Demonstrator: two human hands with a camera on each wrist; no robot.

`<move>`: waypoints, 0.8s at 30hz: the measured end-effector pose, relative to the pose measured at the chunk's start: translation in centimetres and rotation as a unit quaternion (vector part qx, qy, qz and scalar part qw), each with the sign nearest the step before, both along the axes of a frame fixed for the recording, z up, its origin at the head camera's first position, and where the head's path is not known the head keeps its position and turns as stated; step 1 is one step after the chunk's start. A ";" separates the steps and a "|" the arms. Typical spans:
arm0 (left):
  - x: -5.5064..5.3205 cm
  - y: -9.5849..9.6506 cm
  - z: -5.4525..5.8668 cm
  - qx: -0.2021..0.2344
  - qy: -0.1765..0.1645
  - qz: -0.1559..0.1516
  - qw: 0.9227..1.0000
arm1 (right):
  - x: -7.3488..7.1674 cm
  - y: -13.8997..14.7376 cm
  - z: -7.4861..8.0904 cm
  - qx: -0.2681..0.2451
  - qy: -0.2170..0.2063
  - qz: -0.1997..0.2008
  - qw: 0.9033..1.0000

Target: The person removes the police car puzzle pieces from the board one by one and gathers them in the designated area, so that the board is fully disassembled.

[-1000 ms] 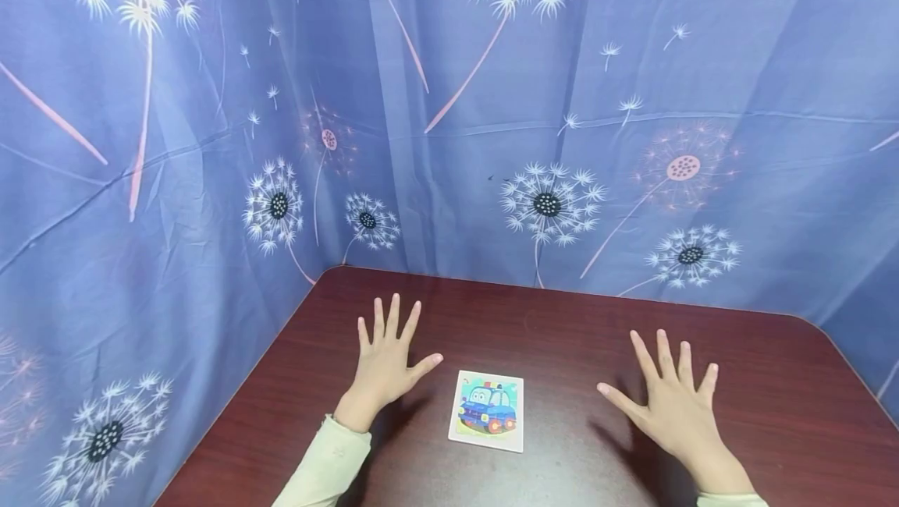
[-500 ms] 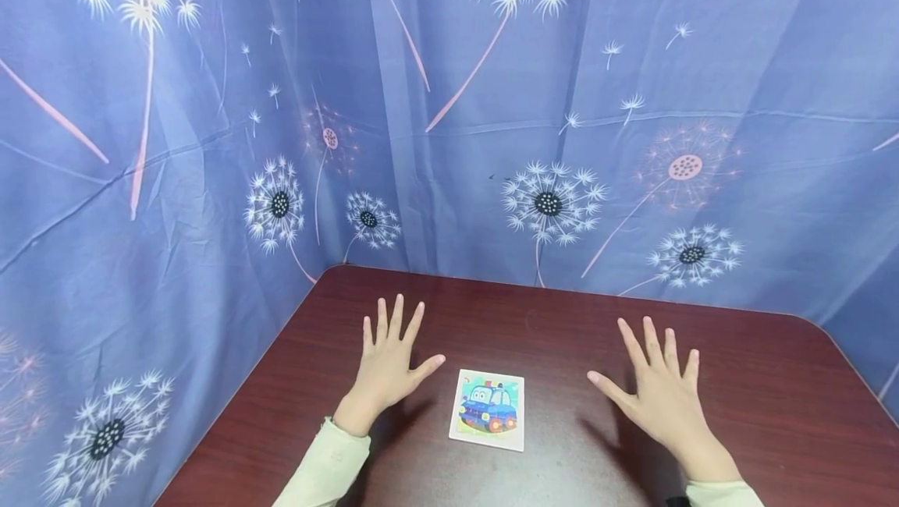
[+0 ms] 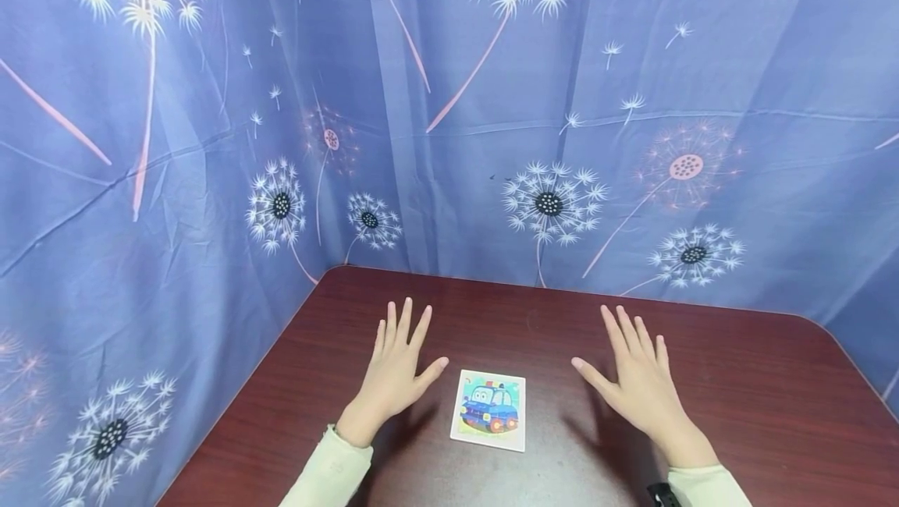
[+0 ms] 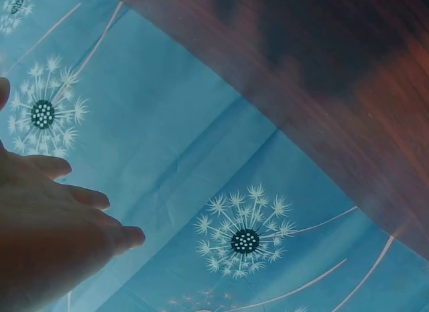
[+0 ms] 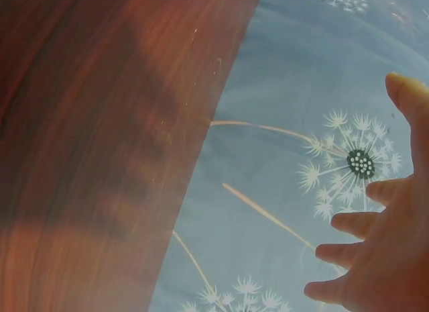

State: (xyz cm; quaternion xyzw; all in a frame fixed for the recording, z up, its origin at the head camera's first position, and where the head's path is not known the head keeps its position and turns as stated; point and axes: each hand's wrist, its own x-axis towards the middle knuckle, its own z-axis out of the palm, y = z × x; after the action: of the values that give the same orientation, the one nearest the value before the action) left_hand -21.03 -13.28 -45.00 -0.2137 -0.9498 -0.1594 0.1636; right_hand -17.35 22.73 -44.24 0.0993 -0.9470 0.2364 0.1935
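A square picture puzzle (image 3: 489, 411) with a white border and a blue cartoon police car lies flat on the table. To its left, my left hand (image 3: 395, 373) hovers over the wood with fingers straight and spread, holding nothing. On the other side my right hand (image 3: 642, 390) is also raised, its fingers straight and the thumb pointing toward the puzzle. Neither hand touches the puzzle. Both wrist views show part of each hand, the left hand (image 4: 60, 231) and the right hand (image 5: 385, 251), with nothing in the grasp; the puzzle is out of sight there.
The dark red-brown wooden table (image 3: 534, 335) has rounded far corners. A blue curtain (image 3: 463, 203) printed with dandelions hangs along its far and left edges. A black band (image 3: 663, 494) shows at the right wrist, by the pale sleeve (image 3: 705, 485).
My right hand has moved left, toward the puzzle, and its fingers have come closer together. The left hand has shifted slightly right. The puzzle stays where it was.
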 end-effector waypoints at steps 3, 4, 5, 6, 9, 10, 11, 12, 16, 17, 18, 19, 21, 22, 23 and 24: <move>0.3 0.2 0.2 0.003 -0.006 -0.008 1.000 | -0.3 -0.4 0.1 -0.011 0.006 0.010 1.000; 0.4 0.2 0.3 0.004 -0.009 -0.010 1.000 | -0.3 -0.5 0.1 -0.015 0.008 0.013 1.000; 0.5 0.3 0.3 0.007 -0.011 -0.013 1.000 | -0.4 -0.7 0.2 -0.018 0.011 0.015 1.000; 0.6 0.4 0.4 0.009 -0.011 -0.016 1.000 | -0.5 -0.8 0.2 -0.022 0.013 0.018 1.000; 0.9 0.6 0.5 0.017 -0.006 -0.026 0.999 | -0.7 -1.2 0.2 -0.033 0.016 0.028 0.999; 1.0 0.7 0.5 0.020 -0.002 -0.031 0.999 | -0.8 -1.3 0.2 -0.036 0.017 0.032 0.999; 1.1 0.7 0.5 0.024 -0.001 -0.035 0.999 | -0.8 -1.4 0.2 -0.040 0.017 0.036 0.998; 1.2 0.8 0.5 0.027 0.000 -0.038 0.999 | -0.9 -1.5 0.3 -0.045 0.017 0.039 0.998; 1.6 1.0 0.5 0.033 -0.009 -0.049 0.998 | -1.2 -2.0 0.4 -0.060 0.019 0.056 0.996; 1.7 1.0 0.5 0.034 -0.011 -0.051 0.998 | -1.3 -2.1 0.4 -0.064 0.019 0.062 0.996; 1.8 1.1 0.5 0.035 -0.013 -0.054 0.998 | -1.4 -2.2 0.4 -0.068 0.021 0.067 0.995; 1.9 1.2 0.6 0.034 -0.014 -0.057 0.998 | -1.5 -2.3 0.4 -0.072 0.023 0.073 0.994; 2.0 1.3 0.6 0.033 -0.015 -0.064 0.997 | -1.7 -2.5 0.4 -0.079 0.024 0.084 0.993; 2.1 1.3 0.6 0.031 -0.013 -0.067 0.997 | -1.8 -2.6 0.4 -0.084 0.022 0.087 0.992; 2.2 1.4 0.5 0.029 -0.012 -0.070 0.997 | -1.9 -2.7 0.4 -0.089 0.018 0.091 0.992; 2.3 1.5 0.5 0.027 -0.014 -0.072 0.997 | -1.9 -2.8 0.4 -0.096 0.012 0.095 0.991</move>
State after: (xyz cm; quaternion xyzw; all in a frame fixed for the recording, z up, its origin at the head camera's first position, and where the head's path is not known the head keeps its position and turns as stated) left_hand -18.78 -11.82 -44.46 -0.2749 -0.9295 -0.1993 0.1441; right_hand -19.28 19.94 -43.89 0.1728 -0.9038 0.3423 0.1901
